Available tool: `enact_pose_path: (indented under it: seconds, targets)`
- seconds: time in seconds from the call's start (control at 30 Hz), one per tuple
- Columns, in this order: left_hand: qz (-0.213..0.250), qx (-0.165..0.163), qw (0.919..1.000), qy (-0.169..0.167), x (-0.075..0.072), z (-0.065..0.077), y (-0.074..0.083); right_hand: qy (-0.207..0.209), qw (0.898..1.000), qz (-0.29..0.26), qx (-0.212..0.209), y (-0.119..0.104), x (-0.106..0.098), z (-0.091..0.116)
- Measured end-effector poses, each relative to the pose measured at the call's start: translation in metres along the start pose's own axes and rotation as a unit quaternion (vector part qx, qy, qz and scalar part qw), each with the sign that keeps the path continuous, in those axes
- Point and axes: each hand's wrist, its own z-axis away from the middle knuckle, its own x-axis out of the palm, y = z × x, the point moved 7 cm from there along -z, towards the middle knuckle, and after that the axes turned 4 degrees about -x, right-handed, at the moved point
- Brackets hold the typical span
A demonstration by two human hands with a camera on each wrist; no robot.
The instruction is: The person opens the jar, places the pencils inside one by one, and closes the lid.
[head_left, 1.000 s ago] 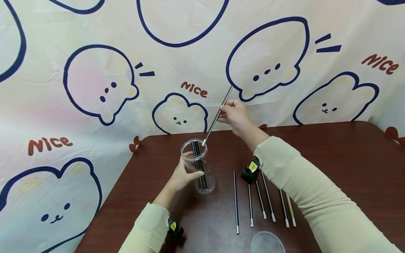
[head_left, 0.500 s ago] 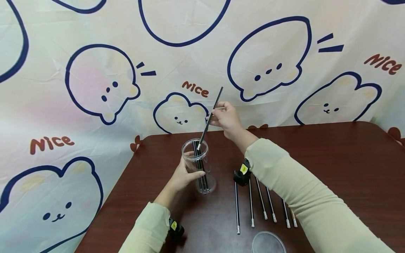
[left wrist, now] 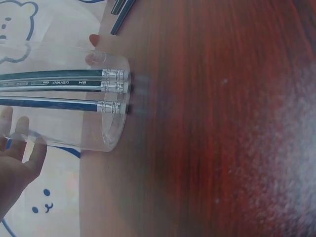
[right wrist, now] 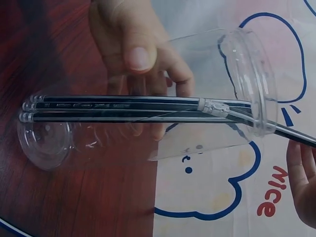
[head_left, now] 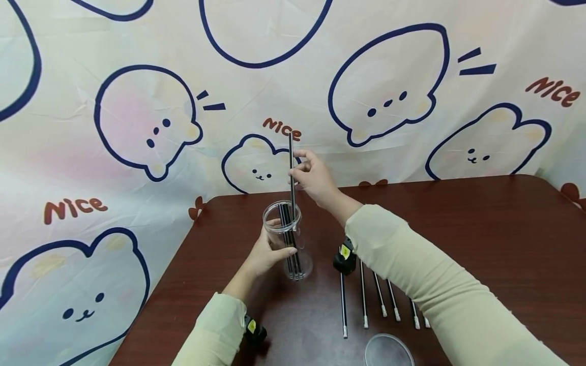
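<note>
In the head view my left hand (head_left: 265, 254) grips a clear plastic jar (head_left: 273, 229) from its left side, thumb across the front. Three dark pencils (right wrist: 113, 104) stand inside it, eraser ends down at the bottom, as the right wrist view also shows. My right hand (head_left: 316, 178) pinches another dark pencil (head_left: 291, 157) above the jar. Its silver eraser end (right wrist: 215, 107) is inside the mouth, beside the upper parts of the other pencils. In the left wrist view, fingers (left wrist: 37, 158) lie against the jar wall.
Several pencils (head_left: 343, 305) lie in a row on the brown table (head_left: 480, 229), partly under the right sleeve (head_left: 426, 264). A round clear lid (head_left: 389, 351) lies at the front edge of view. Behind hangs a cartoon-printed cloth (head_left: 183, 295).
My right hand has moved left over the jar, bringing the pencil from a slant to nearly upright, and its eraser end has gone down inside the mouth. The left hand and jar have stayed put.
</note>
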Motion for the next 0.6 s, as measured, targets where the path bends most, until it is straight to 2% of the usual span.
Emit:
enact_pose_path:
  seconds: [0.23,0.6]
  targets:
    - [0.006,0.000,1.0000,0.002,0.000,0.000,-0.001,-0.038,0.997,0.059,-0.026,0.002,0.010,0.002]
    - [0.004,0.001,1.0000,-0.001,0.000,0.001,-0.001,-0.073,0.995,0.067,-0.027,0.004,0.018,0.004]
